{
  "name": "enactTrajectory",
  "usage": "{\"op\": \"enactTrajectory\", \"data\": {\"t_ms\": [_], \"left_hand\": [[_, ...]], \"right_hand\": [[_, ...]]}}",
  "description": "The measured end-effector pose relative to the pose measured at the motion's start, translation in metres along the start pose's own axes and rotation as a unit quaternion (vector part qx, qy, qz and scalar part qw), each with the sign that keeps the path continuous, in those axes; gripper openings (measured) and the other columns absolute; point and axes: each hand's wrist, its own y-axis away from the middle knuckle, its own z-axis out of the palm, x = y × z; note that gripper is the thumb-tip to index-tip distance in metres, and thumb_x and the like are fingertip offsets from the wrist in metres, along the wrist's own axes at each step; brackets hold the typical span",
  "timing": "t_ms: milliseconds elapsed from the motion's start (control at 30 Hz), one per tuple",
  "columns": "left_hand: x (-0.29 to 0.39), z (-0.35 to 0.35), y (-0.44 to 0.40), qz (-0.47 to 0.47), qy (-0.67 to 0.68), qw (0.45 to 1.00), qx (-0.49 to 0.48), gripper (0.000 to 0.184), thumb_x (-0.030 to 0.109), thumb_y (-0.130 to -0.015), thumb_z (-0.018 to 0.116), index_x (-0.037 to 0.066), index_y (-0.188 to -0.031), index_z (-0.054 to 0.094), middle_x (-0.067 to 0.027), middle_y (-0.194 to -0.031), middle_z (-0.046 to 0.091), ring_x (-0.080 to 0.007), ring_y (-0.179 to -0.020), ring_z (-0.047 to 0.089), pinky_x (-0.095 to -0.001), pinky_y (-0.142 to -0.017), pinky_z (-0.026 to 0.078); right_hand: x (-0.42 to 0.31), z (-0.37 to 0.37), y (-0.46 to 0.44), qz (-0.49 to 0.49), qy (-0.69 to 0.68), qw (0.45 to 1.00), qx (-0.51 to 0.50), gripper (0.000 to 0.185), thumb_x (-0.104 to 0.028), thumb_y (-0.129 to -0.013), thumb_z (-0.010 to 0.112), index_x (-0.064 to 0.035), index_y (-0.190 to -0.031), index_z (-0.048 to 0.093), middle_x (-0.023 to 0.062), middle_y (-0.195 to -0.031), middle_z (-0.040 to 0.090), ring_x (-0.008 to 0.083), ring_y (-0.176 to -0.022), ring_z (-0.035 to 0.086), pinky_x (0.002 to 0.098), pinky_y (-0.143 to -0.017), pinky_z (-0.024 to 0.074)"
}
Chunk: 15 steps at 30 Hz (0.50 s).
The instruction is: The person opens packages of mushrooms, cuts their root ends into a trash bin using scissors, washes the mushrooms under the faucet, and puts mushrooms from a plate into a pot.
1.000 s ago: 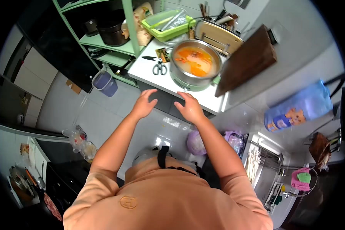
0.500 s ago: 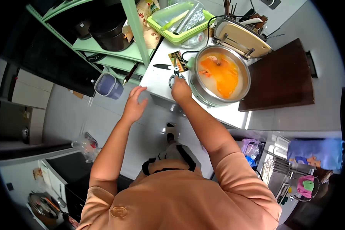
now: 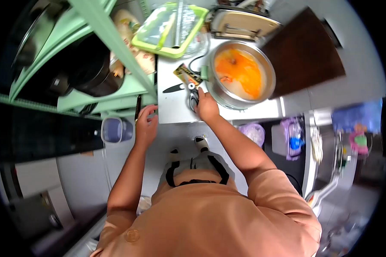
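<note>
My right hand (image 3: 206, 105) is closed on the handles of a pair of scissors (image 3: 191, 88) over the white counter. The blades are spread, one dark blade pointing left. Behind them lies a small black-and-yellow packet (image 3: 187, 74), partly covered by the scissors. Just right of this hand stands a round steel pot (image 3: 270, 83) with a green handle. Pale liquid with a bright orange layer (image 3: 244, 70) fills it. My left hand (image 3: 146, 126) holds nothing, its fingers apart, in front of the green shelf near a slim dark handle (image 3: 138, 106).
A green-rimmed tray (image 3: 171, 52) with a foil-like roll stands at the back. A dark brown board (image 3: 306, 55) leans at the right. On the green shelf (image 3: 128, 96) sits a dark pot (image 3: 90, 77). A grey bin (image 3: 112, 129) is below left.
My view has turned and shifted, so the counter and pot appear further left. The left hand is lower and closer to the shelf. My right hand stays at the scissors.
</note>
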Motion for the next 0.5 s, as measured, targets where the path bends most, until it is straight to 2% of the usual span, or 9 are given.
{"op": "enactTrajectory", "data": {"t_ms": [100,133,233,333,433,467,500], "left_hand": [[0.001,0.004,-0.012,0.046,0.047,0.997,-0.036,0.023,0.001,-0.085,0.054,0.006,-0.106,0.062,-0.0061,-0.111,0.059,-0.0164,-0.097,0.056,-0.0264,-0.079,0.046],[0.01,0.01,-0.014,0.089,0.061,0.993,-0.038,0.021,0.0,-0.087,0.052,0.004,-0.104,0.062,-0.0053,-0.105,0.06,-0.0151,-0.094,0.057,-0.027,-0.079,0.046],[0.057,0.033,-0.014,0.147,0.129,0.975,-0.105,0.019,0.001,-0.088,0.051,0.003,-0.103,0.062,-0.006,-0.104,0.06,-0.0144,-0.093,0.057,-0.0272,-0.078,0.045],[0.109,0.077,-0.006,0.213,0.153,0.944,-0.2,0.018,0.001,-0.089,0.05,0.002,-0.102,0.061,-0.0061,-0.102,0.06,-0.0138,-0.092,0.058,-0.0258,-0.077,0.045],[0.161,0.135,0.011,0.287,0.137,0.903,-0.289,0.018,0.001,-0.086,0.053,0.002,-0.102,0.061,-0.0051,-0.1,0.06,-0.0133,-0.091,0.057,-0.0259,-0.076,0.044],[0.176,0.158,0.02,0.304,0.137,0.885,-0.325,0.019,0.001,-0.085,0.054,0.002,-0.102,0.061,-0.0055,-0.1,0.06,-0.0143,-0.091,0.057,-0.0266,-0.076,0.044],[0.19,0.183,0.03,0.32,0.136,0.866,-0.359,0.02,0.002,-0.084,0.055,0.003,-0.103,0.061,-0.0059,-0.1,0.06,-0.0153,-0.09,0.057,-0.0273,-0.076,0.044]], "right_hand": [[0.003,-0.011,0.047,-0.11,-0.024,0.99,0.085,0.069,-0.011,-0.071,0.066,0.0004,-0.134,0.038,0.0175,-0.093,0.06,0.0323,-0.09,0.057,0.0399,-0.082,0.0476],[0.002,-0.02,0.063,-0.106,-0.037,0.99,0.081,0.07,-0.01,-0.071,0.066,0.0013,-0.134,0.037,0.0157,-0.093,0.061,0.0322,-0.089,0.055,0.0405,-0.084,0.0452],[0.015,-0.044,0.107,-0.102,-0.046,0.987,0.115,0.067,-0.008,-0.072,0.065,-0.0021,-0.133,0.039,0.0151,-0.094,0.06,0.0326,-0.091,0.055,0.0408,-0.085,0.0447],[0.044,-0.068,0.167,-0.071,-0.037,0.977,0.2,0.068,-0.004,-0.071,0.063,-0.0083,-0.134,0.04,0.0152,-0.104,0.057,0.0327,-0.095,0.055,0.0417,-0.085,0.0444],[0.087,-0.09,0.235,0.013,-0.033,0.96,0.277,0.069,-0.003,-0.07,0.063,-0.0084,-0.135,0.039,0.015,-0.104,0.056,0.0332,-0.095,0.055,0.0419,-0.085,0.0443],[0.105,-0.096,0.258,0.046,-0.049,0.945,0.32,0.071,0.0,-0.069,0.062,-0.0074,-0.136,0.038,0.0161,-0.099,0.056,0.0351,-0.09,0.055,0.0414,-0.081,0.0456],[0.124,-0.1,0.28,0.075,-0.062,0.926,0.364,0.069,-0.002,-0.07,0.063,-0.0074,-0.135,0.039,0.0164,-0.1,0.056,0.0345,-0.091,0.055,0.0408,-0.082,0.0457]]}}
